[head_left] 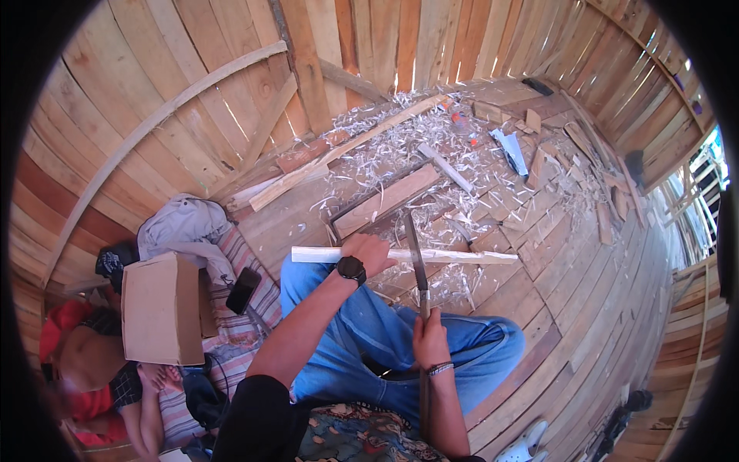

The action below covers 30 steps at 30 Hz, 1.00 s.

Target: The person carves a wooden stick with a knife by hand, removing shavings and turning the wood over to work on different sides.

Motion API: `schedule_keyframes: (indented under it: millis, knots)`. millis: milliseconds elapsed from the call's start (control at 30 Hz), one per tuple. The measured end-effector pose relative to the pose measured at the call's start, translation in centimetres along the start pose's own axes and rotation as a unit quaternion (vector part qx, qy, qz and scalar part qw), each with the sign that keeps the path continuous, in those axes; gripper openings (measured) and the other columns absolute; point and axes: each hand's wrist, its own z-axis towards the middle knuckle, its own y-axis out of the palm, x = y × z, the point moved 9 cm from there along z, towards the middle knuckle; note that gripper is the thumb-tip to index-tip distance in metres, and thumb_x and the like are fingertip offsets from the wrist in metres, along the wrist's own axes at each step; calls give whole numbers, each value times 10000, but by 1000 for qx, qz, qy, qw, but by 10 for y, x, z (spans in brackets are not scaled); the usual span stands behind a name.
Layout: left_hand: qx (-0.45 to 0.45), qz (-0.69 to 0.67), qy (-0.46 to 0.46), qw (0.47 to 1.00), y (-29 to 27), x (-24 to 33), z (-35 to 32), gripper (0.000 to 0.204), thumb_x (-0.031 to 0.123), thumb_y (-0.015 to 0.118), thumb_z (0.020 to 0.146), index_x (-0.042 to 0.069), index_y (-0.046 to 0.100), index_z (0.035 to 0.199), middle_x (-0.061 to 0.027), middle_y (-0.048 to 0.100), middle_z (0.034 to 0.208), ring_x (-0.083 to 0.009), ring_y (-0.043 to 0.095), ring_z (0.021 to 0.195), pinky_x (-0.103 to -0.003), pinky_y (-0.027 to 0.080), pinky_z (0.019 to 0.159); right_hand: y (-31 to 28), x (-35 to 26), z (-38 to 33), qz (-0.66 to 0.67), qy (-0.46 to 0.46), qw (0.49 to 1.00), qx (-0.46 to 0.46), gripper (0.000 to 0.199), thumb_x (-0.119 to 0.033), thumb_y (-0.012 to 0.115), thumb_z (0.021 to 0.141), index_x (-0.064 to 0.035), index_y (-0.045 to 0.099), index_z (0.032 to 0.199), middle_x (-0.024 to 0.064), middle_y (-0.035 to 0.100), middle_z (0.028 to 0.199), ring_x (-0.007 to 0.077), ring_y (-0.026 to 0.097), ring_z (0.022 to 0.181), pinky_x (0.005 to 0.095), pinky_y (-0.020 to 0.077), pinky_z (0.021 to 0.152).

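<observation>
My left hand (366, 253), a dark watch on its wrist, is closed over a pale wooden strip (454, 256) that lies crosswise at my knees. The strip's left end shows beyond the hand. In my right hand (431, 341) is a long-handled knife (416, 250), gripped below the blade. Its blade points away from me and crosses the strip to the right of my left hand. The handle runs back along my right forearm. I cannot tell whether the blade touches the wood.
Wood shavings (369, 165) litter the plank floor (581, 292) ahead, around a framed board (389, 200) and a long beam (346, 154). Left are a cardboard box (162, 308), a phone (243, 291) on a striped mat and another person (92, 354). A clog (523, 444) lies at lower right.
</observation>
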Motion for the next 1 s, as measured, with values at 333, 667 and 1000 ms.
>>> schedule_keyframes:
  millis: [333,667,1000]
  knots:
    - [22,5,6,1000,-1,-3,0,470,495,622,831,34,710,818,-196,682,823,-355,670,790,-458,523,705,-5,-9,1,-9,-26,1000,11,197,-134,512,930,18,419,1014,325,603,760,527,576,779,589,437,637]
    - [13,8,6,1000,0,-1,-2,466,498,628,824,40,714,819,-191,684,825,-346,672,788,-450,527,700,-1,-1,-1,-18,0,1000,5,227,-169,525,933,7,443,1051,324,607,791,527,568,825,592,429,657]
    - [1,6,-2,1000,-1,-1,-1,471,501,624,828,39,714,823,-195,681,818,-349,671,789,-448,526,702,0,1,-4,-7,7,1000,-5,237,-171,521,936,-3,432,1078,331,608,801,529,568,839,588,443,656]
